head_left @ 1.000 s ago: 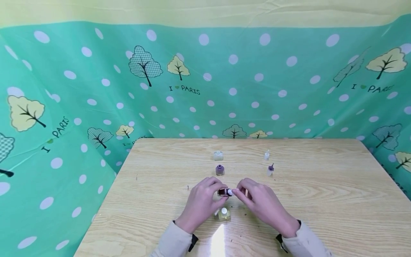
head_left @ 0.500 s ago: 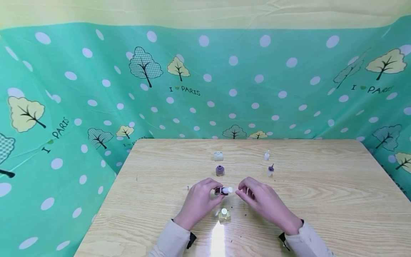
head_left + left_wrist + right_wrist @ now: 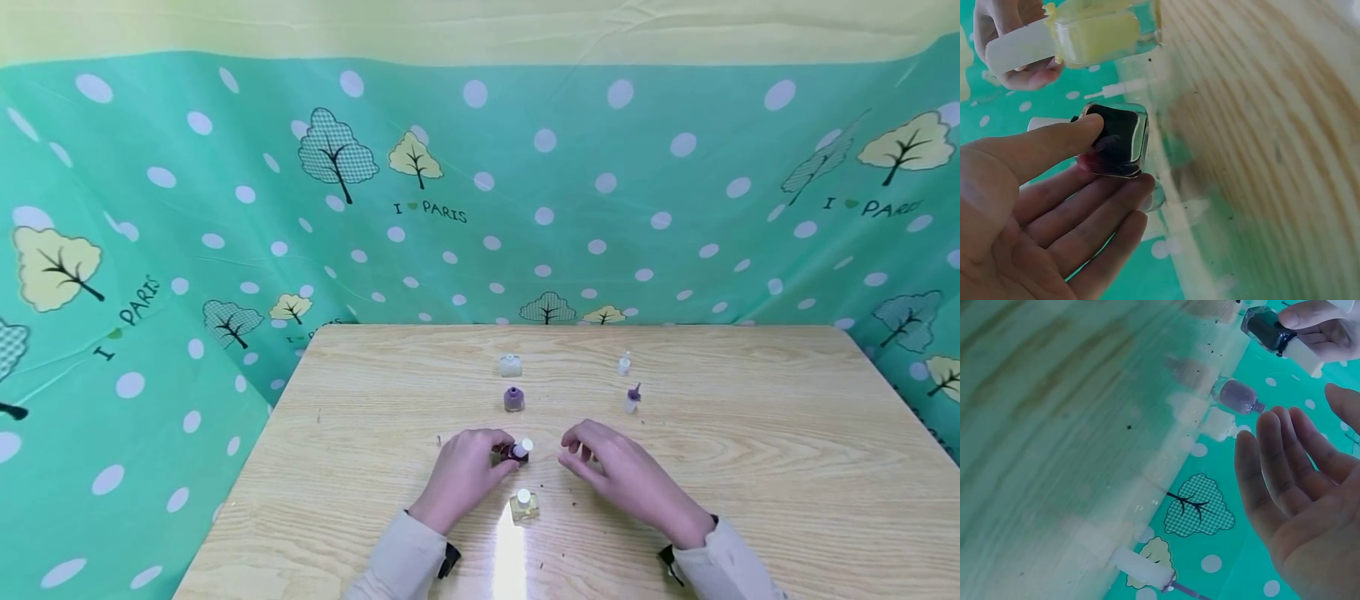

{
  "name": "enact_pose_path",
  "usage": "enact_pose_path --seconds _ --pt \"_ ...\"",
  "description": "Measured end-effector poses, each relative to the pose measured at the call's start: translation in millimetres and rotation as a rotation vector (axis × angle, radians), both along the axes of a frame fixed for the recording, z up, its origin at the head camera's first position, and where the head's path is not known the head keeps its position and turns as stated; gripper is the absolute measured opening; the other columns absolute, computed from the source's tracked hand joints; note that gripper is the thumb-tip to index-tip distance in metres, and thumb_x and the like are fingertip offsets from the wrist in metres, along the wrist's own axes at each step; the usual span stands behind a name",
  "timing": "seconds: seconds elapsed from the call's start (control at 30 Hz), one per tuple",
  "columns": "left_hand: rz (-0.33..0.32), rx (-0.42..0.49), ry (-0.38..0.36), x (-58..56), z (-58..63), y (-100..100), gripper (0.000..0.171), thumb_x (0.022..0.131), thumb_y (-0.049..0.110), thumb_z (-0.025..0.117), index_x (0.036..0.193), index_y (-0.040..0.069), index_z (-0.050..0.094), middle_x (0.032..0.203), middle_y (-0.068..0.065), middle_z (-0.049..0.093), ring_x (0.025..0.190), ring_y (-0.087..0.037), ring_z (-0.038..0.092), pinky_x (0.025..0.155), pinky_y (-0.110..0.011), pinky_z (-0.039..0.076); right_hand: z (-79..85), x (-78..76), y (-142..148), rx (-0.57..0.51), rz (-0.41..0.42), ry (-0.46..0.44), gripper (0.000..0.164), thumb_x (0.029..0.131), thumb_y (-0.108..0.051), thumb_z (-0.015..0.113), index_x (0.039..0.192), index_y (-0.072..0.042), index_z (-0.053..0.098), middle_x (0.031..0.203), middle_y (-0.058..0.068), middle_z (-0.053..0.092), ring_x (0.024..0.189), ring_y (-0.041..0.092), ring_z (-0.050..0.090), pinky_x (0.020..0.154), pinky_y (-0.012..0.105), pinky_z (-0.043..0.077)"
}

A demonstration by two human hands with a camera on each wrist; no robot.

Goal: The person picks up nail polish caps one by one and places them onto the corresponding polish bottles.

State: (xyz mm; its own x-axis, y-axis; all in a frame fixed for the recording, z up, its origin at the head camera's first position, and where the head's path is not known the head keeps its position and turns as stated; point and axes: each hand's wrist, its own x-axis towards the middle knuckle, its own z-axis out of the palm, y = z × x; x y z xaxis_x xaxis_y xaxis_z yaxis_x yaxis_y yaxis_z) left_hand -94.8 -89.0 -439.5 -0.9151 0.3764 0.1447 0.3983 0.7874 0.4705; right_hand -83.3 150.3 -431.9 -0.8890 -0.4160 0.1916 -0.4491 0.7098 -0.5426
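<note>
Between thumb and fingers, my left hand (image 3: 467, 473) pinches a dark nail polish bottle (image 3: 1116, 140) with a white cap (image 3: 523, 447). In the head view the bottle is close over the table, its cap up and tilted slightly right; the fingers hide part of its body. My right hand (image 3: 626, 473) hovers to the right of it, fingers loosely bent, thumb apart, holding nothing. Nearer the front stands a yellow nail polish bottle (image 3: 524, 506) with a white cap. Behind the left hand is an uncapped purple nail polish bottle (image 3: 513, 400).
An uncapped clear bottle (image 3: 510, 366) stands further back on the wooden table (image 3: 750, 467). To the right, a white brush cap (image 3: 624, 365) and a purple-tipped brush cap (image 3: 632, 401) stand brush up. Small dark specks dot the wood. A green printed curtain (image 3: 480, 250) hangs behind.
My right hand has left the white cap and drawn back to the right. My left hand has turned the dark bottle from nearly sideways to more upright, moving it slightly left.
</note>
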Motion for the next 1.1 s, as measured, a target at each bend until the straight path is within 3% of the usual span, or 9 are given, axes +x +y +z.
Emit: enact_pose_path --seconds 0.4,0.7,1.1 --pt "0.009 0.006 -0.061 -4.6 -3.0 0.7 0.024 0.081 0.025 0.082 0.101 0.014 0.075 0.091 0.003 0.075 0.074 -0.006 0.065 0.068 -0.023 0.052 -6.3 -1.5 7.7 0.032 0.012 0.031 0.02 0.094 -0.027 0.068 0.11 -0.015 0.067 0.099 -0.01 0.065 0.085 0.003 0.06 0.074 0.024 0.057" --pt "-0.005 0.002 -0.078 -7.8 -7.4 4.2 0.024 0.081 0.027 0.082 0.099 0.013 0.074 0.086 0.005 0.073 0.071 -0.003 0.061 0.065 -0.02 0.051 -11.6 -1.1 9.1 0.056 0.003 0.002 0.025 0.093 -0.026 0.069 0.113 -0.012 0.067 0.103 -0.005 0.066 0.087 0.007 0.062 0.076 0.026 0.057" --pt "0.021 -0.003 -0.132 -9.1 -9.7 -2.4 0.035 0.08 0.026 0.082 0.112 0.013 0.072 0.098 -0.002 0.074 0.087 -0.015 0.069 0.08 -0.035 0.057 -13.2 -3.1 16.2 0.071 -0.03 0.007 0.031 0.092 -0.026 0.071 0.119 -0.011 0.066 0.105 -0.003 0.066 0.089 0.008 0.062 0.078 0.028 0.057"
